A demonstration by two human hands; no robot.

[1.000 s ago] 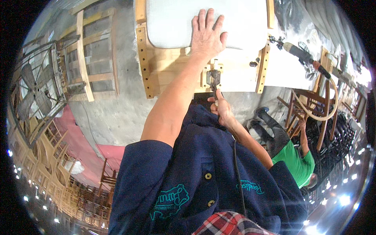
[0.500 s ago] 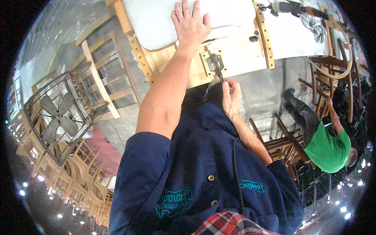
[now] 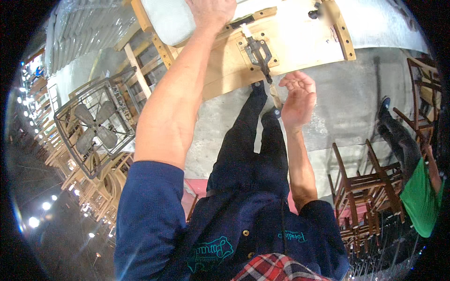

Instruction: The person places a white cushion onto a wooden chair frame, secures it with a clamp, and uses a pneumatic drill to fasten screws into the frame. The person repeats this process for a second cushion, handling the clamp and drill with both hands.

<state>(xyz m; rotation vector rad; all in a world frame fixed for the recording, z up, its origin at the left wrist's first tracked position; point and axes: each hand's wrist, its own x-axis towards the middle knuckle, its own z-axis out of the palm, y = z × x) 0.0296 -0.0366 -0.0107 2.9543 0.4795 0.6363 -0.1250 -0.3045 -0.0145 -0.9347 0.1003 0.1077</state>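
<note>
A wooden board (image 3: 220, 70) lies in front of me with a metal toggle clamp (image 3: 257, 50) mounted on a small block near its edge. The clamp's dark handle (image 3: 267, 74) points toward me and ends in a tan grip (image 3: 275, 96). Just right of that grip, my right hand (image 3: 299, 100) is open, palm up, fingers loosely curved and holding nothing. My left hand (image 3: 212, 13) reaches over a pale, rounded-corner panel (image 3: 168, 21) at the top, beside a wooden strip (image 3: 253, 18). The picture's top edge cuts off its fingers.
Drilled wooden rails (image 3: 344, 35) edge the board. A caged floor fan (image 3: 96, 126) stands at left, near stacked pale chair frames (image 3: 101, 187). Dark wooden chairs (image 3: 361, 187) stand at right, where a person in a green shirt (image 3: 422, 196) bends among them.
My right hand has let go of the clamp handle and opened beside it. My left hand, earlier spread flat on the panel, is now farther up and partly out of the picture. The view has shifted.
</note>
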